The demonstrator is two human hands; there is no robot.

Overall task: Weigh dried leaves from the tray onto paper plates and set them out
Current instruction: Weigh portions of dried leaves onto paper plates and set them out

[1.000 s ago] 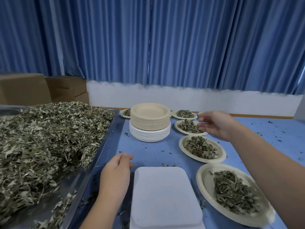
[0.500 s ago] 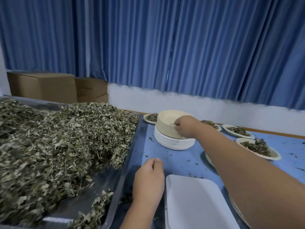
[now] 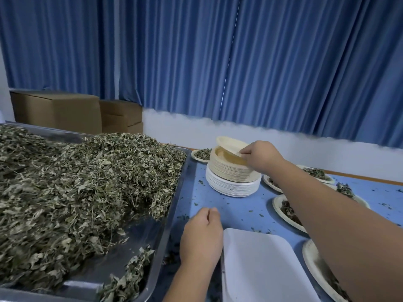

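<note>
Toward the far edge of the blue counter, our right hand pinches the near rim of a tan round paper plate, fingers curled on it. The plate is tilted, its far rim raised above the stack of tan paper plates beneath it. That stack sits on a wider stack of white paper plates, which stands on the counter just beside the tray's right rim.

Our left hand rests on the counter near the front edge, between the tray and a white rectangular platform with rounded corners. Its fingers are loosely bent and we see nothing in it.

Along the left side of the counter lies the large shiny metal tray, heaped with dried grey-green leaves; bare metal shows at its near right corner, with a few loose clumps there.

Paper plates carrying small piles of leaves are set out on the right side of the counter, partly hidden by our right forearm: one at the front right, one farther back, another beyond it. One more filled plate sits behind the stacks at the far edge. Leaf crumbs are scattered over the counter.

Beyond the tray stand brown cardboard boxes, in front of pleated blue curtains.
</note>
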